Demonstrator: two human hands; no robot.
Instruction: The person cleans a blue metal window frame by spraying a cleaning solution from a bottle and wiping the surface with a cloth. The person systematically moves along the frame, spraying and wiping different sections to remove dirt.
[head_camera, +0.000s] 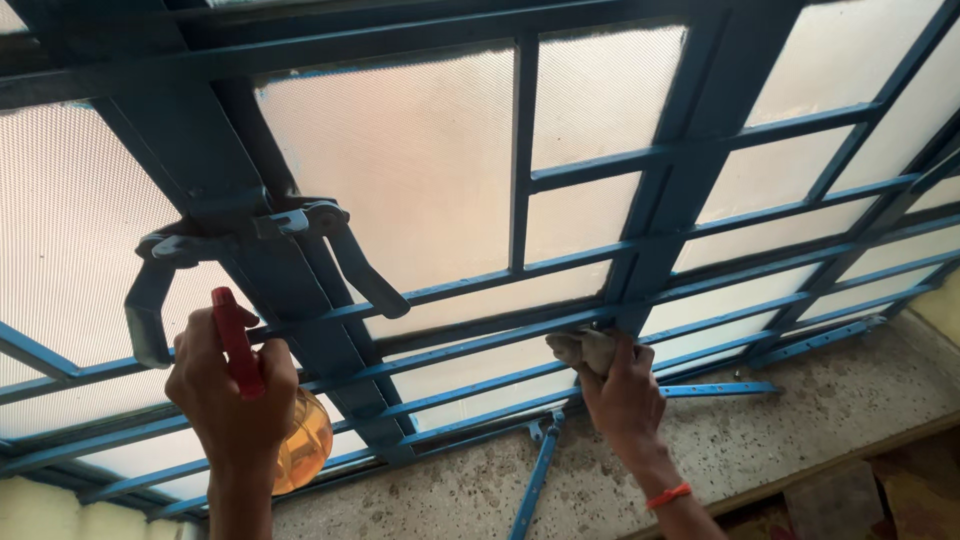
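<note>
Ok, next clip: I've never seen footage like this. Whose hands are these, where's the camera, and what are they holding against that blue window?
There is no machine here, only a person's two bare hands. The single picture comes from a camera worn on that person's head, so you see roughly what they see, tilted.

The left hand has its grip around a spray bottle with an orange body and a red trigger top. The right hand, with an orange band on the wrist, presses a crumpled cloth against a bar of the blue metal window frame.

Behind the bars are frosted glass panes. Two blue latch handles hang from the frame near the left hand. Below runs a speckled stone sill.
</note>
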